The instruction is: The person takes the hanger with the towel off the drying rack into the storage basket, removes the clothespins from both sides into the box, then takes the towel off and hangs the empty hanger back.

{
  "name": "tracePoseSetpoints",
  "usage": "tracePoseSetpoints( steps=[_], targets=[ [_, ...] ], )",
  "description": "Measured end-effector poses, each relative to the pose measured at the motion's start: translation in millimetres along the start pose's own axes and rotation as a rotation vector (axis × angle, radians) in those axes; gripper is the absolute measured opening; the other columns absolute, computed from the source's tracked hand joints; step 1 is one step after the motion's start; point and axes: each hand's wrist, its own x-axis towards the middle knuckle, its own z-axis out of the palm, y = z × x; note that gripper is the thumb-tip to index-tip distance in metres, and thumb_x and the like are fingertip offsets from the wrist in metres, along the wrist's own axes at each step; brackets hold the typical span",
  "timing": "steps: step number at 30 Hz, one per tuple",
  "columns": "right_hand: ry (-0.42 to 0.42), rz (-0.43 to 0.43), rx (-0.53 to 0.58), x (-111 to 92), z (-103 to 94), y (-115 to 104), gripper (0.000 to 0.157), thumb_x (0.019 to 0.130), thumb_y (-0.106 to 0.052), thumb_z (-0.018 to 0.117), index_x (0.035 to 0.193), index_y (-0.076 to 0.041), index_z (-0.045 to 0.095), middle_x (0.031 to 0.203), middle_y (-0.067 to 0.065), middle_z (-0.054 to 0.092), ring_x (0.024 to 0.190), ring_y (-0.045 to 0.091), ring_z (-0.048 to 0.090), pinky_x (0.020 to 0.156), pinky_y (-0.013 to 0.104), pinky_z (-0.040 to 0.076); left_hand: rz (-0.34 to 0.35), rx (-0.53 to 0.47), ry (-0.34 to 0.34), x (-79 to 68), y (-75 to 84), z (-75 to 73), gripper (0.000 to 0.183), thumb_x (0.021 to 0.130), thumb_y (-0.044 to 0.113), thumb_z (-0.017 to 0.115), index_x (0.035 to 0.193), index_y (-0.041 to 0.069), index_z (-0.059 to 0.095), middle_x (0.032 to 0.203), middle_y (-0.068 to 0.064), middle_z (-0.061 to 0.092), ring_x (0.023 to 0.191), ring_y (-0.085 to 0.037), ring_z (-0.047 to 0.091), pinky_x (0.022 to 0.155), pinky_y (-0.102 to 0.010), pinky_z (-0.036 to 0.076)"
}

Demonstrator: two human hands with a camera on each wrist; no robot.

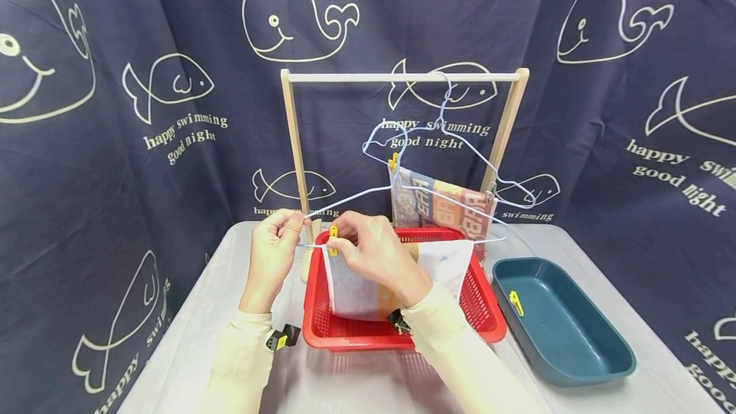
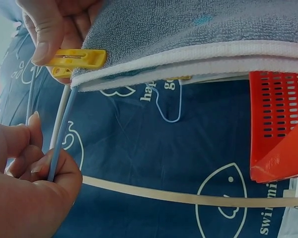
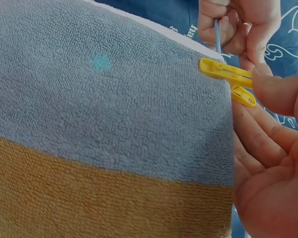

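A light-blue wire hanger (image 1: 349, 197) is held at its left end by my left hand (image 1: 270, 260), the wire between thumb and curled fingers. Over the hanger's lower bar hangs a small towel (image 1: 352, 289); it shows grey with a mustard band in the right wrist view. My right hand (image 1: 376, 251) pinches a yellow clothespin (image 3: 226, 72), thumb on one handle and fingers behind the other. The clothespin sits over the towel's upper left corner, beside the bar. The towel hangs in front of and partly inside a red basket (image 1: 374, 342).
Behind stands a wooden rack (image 1: 345, 77) with another hanger (image 1: 468, 145) and a patterned towel (image 1: 443, 200), clipped by a yellow clothespin (image 1: 393, 161). At right lies a teal tray (image 1: 575, 331) with a loose yellow clothespin (image 1: 515, 303) in it. A dark whale-print curtain (image 1: 230, 18) encloses the table.
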Motion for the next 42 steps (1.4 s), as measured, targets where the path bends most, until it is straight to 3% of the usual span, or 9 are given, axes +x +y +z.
tracePoseSetpoints(
  steps=[12,17,27,36,42],
  targets=[
    [0.055,0.092,0.011,0.5,2.6,-3.1,0.006,0.089,-0.014,0.080,0.093,-0.019,0.077,0.083,-0.009,0.076,0.067,0.004,0.061,0.059,0.023,0.051,0.011,0.013,0.002,-1.4,3.6,0.1,0.018,0.102,0.012,0.066,0.099,-0.002,0.076,0.066,0.001,0.055,0.060,-0.012,0.041,0.051,-0.022,0.032],
    [0.078,0.114,0.017,1.0,2.7,-4.2,0.007,0.089,-0.012,0.079,0.090,-0.020,0.078,0.081,-0.010,0.075,0.067,0.005,0.060,0.058,0.024,0.050,0.023,0.007,-0.005,-1.8,4.1,-0.8,0.021,0.102,0.016,0.066,0.098,-0.001,0.077,0.063,0.001,0.049,0.061,-0.013,0.041,0.051,-0.023,0.030],
    [0.126,0.076,0.023,3.0,3.3,-2.5,0.015,0.086,-0.009,0.081,0.081,-0.022,0.076,0.070,-0.017,0.068,0.062,0.004,0.057,0.056,0.025,0.046,0.017,-0.015,-0.008,-0.9,2.8,-0.1,0.021,0.102,0.015,0.065,0.097,-0.003,0.076,0.061,0.001,0.050,0.056,-0.011,0.039,0.049,-0.022,0.028],
    [0.155,0.056,0.030,4.3,1.9,-2.5,0.014,0.084,-0.010,0.083,0.081,-0.023,0.077,0.069,-0.017,0.068,0.060,0.004,0.055,0.056,0.025,0.045,0.020,-0.018,0.003,-0.9,1.8,0.1,0.020,0.102,0.013,0.066,0.097,-0.003,0.076,0.063,0.002,0.055,0.058,-0.011,0.040,0.051,-0.022,0.030],
    [0.174,0.071,0.073,4.1,-1.7,-4.2,0.014,0.086,-0.009,0.082,0.082,-0.022,0.077,0.070,-0.015,0.068,0.062,0.004,0.057,0.057,0.026,0.048,0.011,-0.005,-0.007,-0.4,0.8,-0.2,0.022,0.102,0.014,0.066,0.099,-0.006,0.074,0.076,0.010,0.068,0.062,-0.010,0.044,0.055,-0.022,0.035]
  ],
)
